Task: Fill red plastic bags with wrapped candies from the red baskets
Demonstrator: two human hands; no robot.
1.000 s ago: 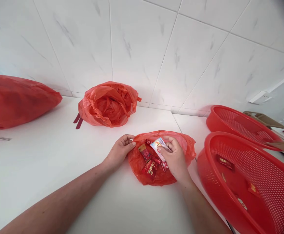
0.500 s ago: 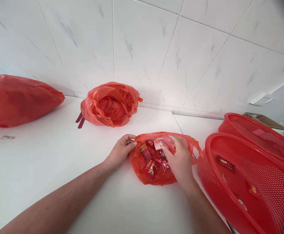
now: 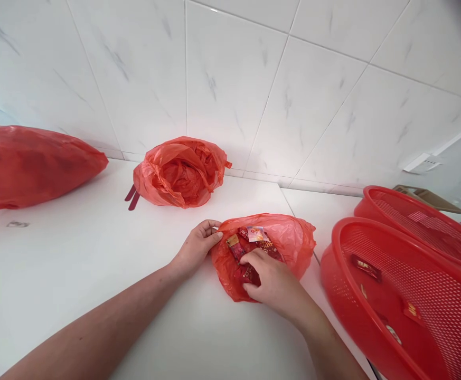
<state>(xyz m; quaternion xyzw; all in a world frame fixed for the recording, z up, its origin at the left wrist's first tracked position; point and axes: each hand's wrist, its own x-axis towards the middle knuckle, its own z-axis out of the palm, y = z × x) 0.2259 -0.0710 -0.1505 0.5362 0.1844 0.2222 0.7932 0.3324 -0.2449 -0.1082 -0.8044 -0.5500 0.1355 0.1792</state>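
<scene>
A small red plastic bag (image 3: 293,240) lies open on the white counter (image 3: 75,264), with several wrapped candies (image 3: 250,235) inside. My left hand (image 3: 196,248) pinches the bag's left rim. My right hand (image 3: 272,282) lies over the front of the opening, fingers curled down onto the red wrappers; whether it grips one is hidden. A pale, shiny packet (image 3: 257,233) lies at the back of the pile.
Two red mesh baskets sit at the right, the near basket (image 3: 404,295) holding a few candies and the far basket (image 3: 420,221) behind it. A crumpled red bag (image 3: 180,174) stands near the tiled wall. A long full red bag (image 3: 32,163) lies at the far left.
My right hand has let go of the pale packet, which now lies in the bag, and has drawn back toward me onto the red wrappers. The other person's hand at the far basket is gone.
</scene>
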